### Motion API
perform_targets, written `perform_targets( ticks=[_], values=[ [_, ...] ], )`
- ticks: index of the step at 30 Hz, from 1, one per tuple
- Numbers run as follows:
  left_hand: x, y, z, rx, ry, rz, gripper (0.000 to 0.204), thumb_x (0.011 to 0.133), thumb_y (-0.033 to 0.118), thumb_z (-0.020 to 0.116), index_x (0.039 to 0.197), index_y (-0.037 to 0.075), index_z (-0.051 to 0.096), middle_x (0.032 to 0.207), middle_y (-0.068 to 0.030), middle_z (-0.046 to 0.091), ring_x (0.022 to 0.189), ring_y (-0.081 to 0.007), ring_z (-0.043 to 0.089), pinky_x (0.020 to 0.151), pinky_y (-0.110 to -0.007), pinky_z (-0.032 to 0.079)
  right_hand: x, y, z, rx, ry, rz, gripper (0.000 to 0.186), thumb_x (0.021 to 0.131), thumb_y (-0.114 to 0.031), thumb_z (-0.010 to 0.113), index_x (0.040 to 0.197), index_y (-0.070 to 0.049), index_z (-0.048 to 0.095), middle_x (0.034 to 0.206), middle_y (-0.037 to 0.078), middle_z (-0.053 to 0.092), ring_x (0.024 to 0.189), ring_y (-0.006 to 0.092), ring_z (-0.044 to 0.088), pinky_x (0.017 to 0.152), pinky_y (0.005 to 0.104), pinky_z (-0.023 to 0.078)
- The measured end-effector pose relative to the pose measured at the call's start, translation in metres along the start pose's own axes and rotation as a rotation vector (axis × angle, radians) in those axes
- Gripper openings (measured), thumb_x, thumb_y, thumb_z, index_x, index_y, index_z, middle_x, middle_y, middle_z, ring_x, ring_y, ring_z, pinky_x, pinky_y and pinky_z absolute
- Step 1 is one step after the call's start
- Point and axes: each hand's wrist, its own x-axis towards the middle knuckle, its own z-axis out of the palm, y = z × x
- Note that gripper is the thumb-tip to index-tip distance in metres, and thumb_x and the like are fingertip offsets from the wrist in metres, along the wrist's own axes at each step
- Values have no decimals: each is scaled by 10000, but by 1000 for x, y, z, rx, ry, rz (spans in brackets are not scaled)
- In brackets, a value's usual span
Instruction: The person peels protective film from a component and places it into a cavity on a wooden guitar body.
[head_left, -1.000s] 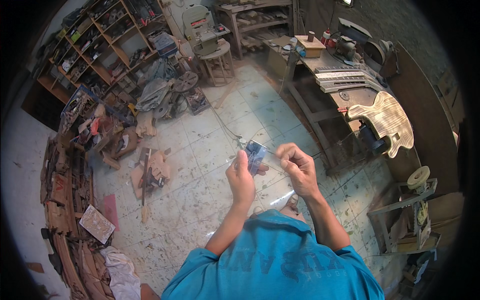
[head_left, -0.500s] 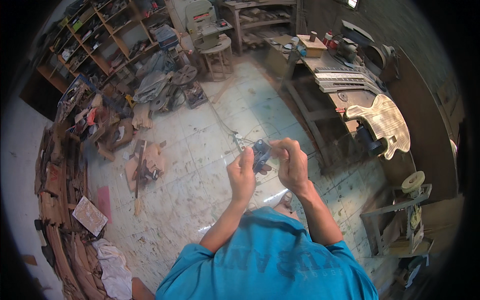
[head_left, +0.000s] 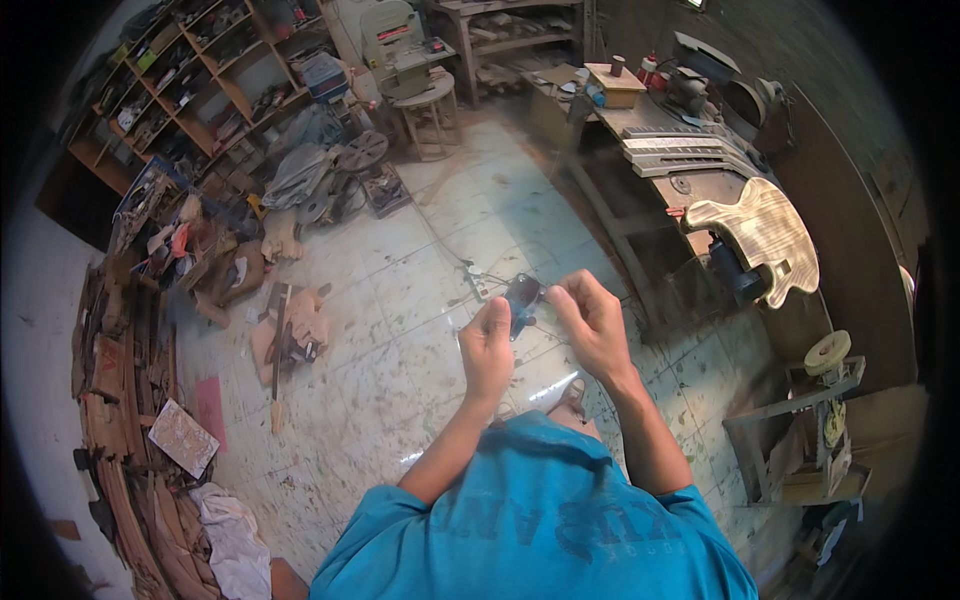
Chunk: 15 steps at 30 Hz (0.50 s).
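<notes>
one fisheye cam on the head, aimed steeply down and a bit forward, shirt point(head_left: 530, 490) up close at 6 o'clock, hands point(head_left: 487, 355) near the middle a little further off, so wide it grabs far shelves point(head_left: 195, 128) at 10 and a bench point(head_left: 708, 186) at 2

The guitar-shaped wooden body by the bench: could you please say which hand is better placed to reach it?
Probably the right hand: it is nearer the wooden body, while the left hand, farther off, grips the small bluish object.
</notes>
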Motion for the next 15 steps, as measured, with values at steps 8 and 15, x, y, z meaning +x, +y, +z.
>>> perform_targets(
  ticks=[8,15],
  values=[
    [-9,0,7,-32,-49,74,527,1127,454,494,1149,-16,731,905,-16,638,863,-102,563,779,-271,471,2,-3,2,-201,-160,109,466,1022,-415,686,840,15,679,596,69,526,549,172,449,521,390,369],
    [1,13,-8,-325,-291,-139,503,1130,407,510,1152,-50,719,1055,-85,724,957,-108,631,857,-287,528,6,-2,-10,-244,-327,166,430,1024,-360,674,837,26,702,602,134,565,539,221,513,549,427,417]
  ],
)
